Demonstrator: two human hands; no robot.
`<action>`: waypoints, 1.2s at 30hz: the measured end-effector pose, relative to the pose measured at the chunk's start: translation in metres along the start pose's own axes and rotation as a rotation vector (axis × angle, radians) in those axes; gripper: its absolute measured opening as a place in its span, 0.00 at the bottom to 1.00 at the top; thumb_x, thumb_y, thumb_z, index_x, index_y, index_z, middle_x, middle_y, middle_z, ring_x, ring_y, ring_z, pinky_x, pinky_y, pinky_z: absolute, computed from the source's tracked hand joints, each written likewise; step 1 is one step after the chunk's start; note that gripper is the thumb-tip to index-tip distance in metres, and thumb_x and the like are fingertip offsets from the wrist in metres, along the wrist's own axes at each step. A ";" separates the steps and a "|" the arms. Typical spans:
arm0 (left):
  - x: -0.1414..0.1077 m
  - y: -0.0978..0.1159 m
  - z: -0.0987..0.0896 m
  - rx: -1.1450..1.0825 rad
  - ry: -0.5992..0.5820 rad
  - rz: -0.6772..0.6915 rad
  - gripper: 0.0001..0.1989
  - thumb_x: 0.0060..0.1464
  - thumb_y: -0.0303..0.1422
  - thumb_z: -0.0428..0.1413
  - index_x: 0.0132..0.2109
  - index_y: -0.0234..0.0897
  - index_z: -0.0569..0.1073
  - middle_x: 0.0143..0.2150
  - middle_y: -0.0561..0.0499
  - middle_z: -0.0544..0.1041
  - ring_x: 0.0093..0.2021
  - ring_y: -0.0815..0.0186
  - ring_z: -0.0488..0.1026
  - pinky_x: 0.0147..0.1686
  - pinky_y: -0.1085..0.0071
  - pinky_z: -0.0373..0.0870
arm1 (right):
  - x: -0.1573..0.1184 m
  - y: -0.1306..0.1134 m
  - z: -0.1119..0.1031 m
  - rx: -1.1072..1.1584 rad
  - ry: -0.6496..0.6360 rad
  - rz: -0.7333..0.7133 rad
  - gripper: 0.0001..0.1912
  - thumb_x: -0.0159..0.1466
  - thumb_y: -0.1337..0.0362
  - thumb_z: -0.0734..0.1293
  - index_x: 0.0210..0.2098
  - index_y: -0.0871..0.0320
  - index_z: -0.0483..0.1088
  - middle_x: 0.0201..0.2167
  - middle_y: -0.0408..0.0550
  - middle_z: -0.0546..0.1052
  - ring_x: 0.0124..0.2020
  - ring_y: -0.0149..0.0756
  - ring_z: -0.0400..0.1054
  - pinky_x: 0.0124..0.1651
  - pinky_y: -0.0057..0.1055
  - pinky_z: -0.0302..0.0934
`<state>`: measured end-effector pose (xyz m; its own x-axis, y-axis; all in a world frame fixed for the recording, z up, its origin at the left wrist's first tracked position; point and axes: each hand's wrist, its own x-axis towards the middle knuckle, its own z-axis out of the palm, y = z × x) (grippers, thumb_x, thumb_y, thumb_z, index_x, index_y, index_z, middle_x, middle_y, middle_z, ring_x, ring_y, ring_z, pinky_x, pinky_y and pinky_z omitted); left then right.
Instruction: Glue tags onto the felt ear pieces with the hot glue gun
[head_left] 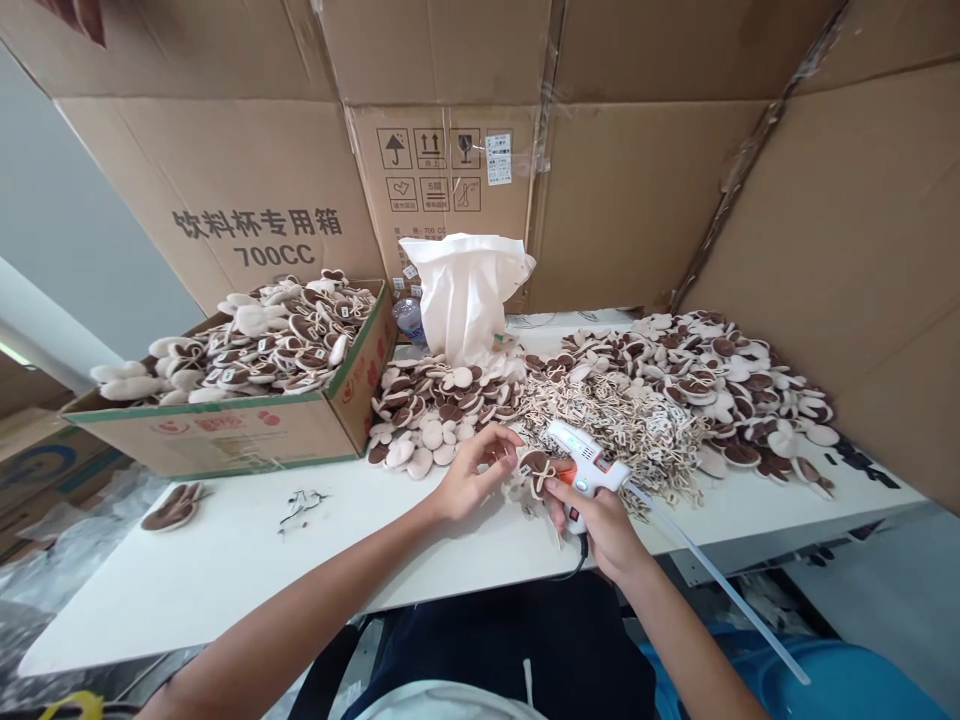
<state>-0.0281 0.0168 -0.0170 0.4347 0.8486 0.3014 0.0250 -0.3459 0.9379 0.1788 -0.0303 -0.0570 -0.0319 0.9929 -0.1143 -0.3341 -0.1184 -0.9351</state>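
Our right hand (609, 525) grips glue gun (589, 455) and pinches brown-and-cream piece (535, 470), bow on front, above worktop (225, 575); left hand (476, 478) curls beside it, whether holding anything we cannot tell. Beyond, loose bows (637, 420) and unfinished-looking pieces (739, 385) heaped: much left, we judge. Bowed pieces (300, 335) fill carton (247, 440), seemingly done. Cardboard wall (255, 150) reads "饮料杯专用箱 700CC".

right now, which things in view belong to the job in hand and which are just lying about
Apparently in the job: hot-glue gun, glue stick, bow-tied piece, cord bows

Apparently lying about: plastic bottle, dark scraps, plastic sheeting
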 end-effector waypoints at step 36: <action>0.000 -0.017 0.000 0.080 0.068 -0.002 0.22 0.74 0.46 0.40 0.33 0.39 0.61 0.26 0.55 0.64 0.26 0.68 0.60 0.32 0.68 0.61 | -0.002 -0.004 0.000 0.065 -0.034 0.002 0.22 0.56 0.53 0.81 0.42 0.57 0.73 0.20 0.40 0.73 0.20 0.32 0.64 0.24 0.29 0.60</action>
<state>-0.0289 0.0226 -0.0334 0.3730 0.8735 0.3130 0.0987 -0.3728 0.9226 0.1798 -0.0315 -0.0532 -0.0644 0.9925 -0.1035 -0.3949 -0.1206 -0.9108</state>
